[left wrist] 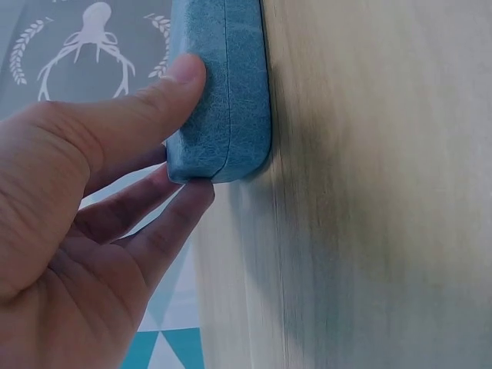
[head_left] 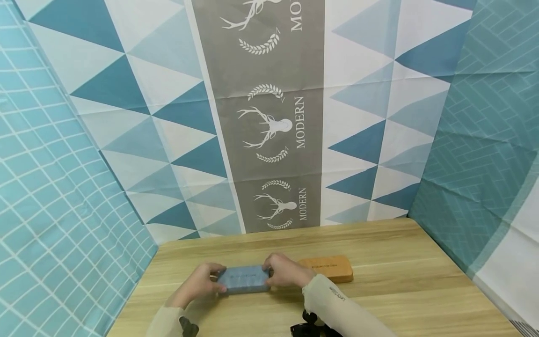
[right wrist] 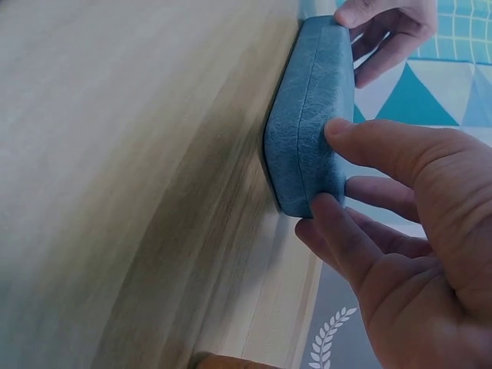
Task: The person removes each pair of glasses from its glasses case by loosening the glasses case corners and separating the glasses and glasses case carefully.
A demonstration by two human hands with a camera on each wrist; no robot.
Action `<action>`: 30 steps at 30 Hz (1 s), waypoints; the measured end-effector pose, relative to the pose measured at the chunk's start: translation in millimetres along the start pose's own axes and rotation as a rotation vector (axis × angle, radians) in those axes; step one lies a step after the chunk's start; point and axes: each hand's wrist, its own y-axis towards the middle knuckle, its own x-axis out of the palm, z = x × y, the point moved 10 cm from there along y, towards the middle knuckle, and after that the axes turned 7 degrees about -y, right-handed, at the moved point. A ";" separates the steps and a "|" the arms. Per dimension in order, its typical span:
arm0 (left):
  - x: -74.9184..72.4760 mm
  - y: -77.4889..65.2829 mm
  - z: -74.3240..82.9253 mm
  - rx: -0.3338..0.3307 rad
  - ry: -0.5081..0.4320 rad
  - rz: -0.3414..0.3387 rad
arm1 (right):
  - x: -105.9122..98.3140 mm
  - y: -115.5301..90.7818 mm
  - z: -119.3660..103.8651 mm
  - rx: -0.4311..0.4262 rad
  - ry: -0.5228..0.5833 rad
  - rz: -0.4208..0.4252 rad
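A blue leather-look glasses case [head_left: 243,279] lies closed on the wooden table, its long side facing me. At its left end my left hand [head_left: 201,284] holds it, thumb on the near edge and fingers round the end. My right hand [head_left: 286,270] grips the opposite end in the same way. In the left wrist view the thumb of the left hand [left wrist: 100,184] presses the case [left wrist: 223,100] just above the seam line. The right wrist view shows the right hand [right wrist: 415,207] with thumb and fingertips on the case's corner [right wrist: 307,123].
An orange case [head_left: 330,268] with small dark lettering lies right of the blue one, partly behind my right hand. At the near edge of the view, by the right sleeve, is a glossy black object [head_left: 309,327], partly cut off. Patterned cloth [head_left: 282,154] hangs behind the table [head_left: 379,243].
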 end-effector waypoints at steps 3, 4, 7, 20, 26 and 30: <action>1.1 -1.0 1.6 0.001 -0.003 -0.001 | 0.9 -2.1 1.3 0.006 0.006 -0.003; 1.2 -1.3 2.1 -0.001 -0.007 0.000 | 0.8 -3.1 1.3 0.005 0.010 -0.002; 1.4 -2.3 3.9 0.000 -0.018 -0.003 | 0.6 -5.9 1.1 0.001 0.025 -0.003; 7.2 -16.6 10.9 0.032 -0.053 -0.050 | 2.3 -15.2 -8.9 -0.037 0.016 -0.030; 10.4 -17.5 12.3 0.050 -0.052 -0.053 | 3.0 -21.4 -7.1 -0.013 0.011 -0.042; 13.1 -19.8 12.5 0.050 -0.058 -0.057 | 3.1 -25.7 -7.0 -0.001 0.019 -0.056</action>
